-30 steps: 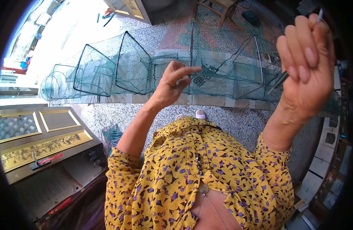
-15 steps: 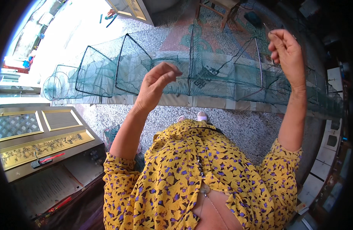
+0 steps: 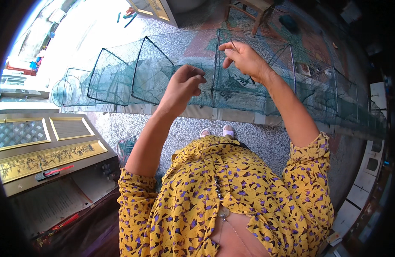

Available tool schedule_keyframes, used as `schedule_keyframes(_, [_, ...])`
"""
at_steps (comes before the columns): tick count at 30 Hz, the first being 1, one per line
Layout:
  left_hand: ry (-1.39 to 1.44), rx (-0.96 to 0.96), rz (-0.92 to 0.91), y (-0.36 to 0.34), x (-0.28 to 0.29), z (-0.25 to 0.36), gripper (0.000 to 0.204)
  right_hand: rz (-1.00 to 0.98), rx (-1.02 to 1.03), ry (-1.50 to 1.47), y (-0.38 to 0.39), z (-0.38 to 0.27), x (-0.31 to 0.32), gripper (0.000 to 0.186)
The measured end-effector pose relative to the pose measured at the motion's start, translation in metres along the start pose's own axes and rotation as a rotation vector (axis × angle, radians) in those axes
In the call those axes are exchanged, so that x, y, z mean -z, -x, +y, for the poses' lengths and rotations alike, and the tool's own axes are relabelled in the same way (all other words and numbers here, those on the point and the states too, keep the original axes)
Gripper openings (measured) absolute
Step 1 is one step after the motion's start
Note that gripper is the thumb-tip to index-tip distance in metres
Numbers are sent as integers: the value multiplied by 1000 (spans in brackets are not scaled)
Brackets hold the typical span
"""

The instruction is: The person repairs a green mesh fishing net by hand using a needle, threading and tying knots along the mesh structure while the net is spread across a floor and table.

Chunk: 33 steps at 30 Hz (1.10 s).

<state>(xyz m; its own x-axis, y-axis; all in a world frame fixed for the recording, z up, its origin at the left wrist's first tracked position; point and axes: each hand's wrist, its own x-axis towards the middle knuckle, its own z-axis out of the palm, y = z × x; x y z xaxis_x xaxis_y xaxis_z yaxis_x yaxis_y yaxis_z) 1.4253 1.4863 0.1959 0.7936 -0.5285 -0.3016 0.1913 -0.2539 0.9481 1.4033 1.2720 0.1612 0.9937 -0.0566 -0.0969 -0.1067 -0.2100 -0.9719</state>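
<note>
Net (image 3: 231,92) of sheer green mesh spans angular frames (image 3: 138,67); right hand (image 3: 248,62) pinches slim rod (image 3: 232,43); left hand (image 3: 182,85) curls, grip unclear.

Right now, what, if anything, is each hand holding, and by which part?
Right hand: a thin tool, gripped just behind its protruding slim end. Left hand: curled; can't tell whether it holds anything.

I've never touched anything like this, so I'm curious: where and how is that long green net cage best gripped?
Probably by the black frame left of the left hand, coming from the person's side and closing around its left edge. That edge looks stiff and straight, while between frames the net cage is thin, slack mesh that would likely give or snag.
</note>
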Motion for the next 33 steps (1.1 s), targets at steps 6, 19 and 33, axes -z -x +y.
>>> schedule_keyframes(6, [-363,-185,132,-5,-13,-17,13,-195,-262,-259,-12,-5,-6,46])
schedule_keyframes(19, [-703,-298,386,-11,-28,-24,26,-444,-45,552,-8,-8,-5,20])
schedule_keyframes(33, [-366,-132,243,-5,-13,-20,19,-26,134,268,5,-25,-36,14])
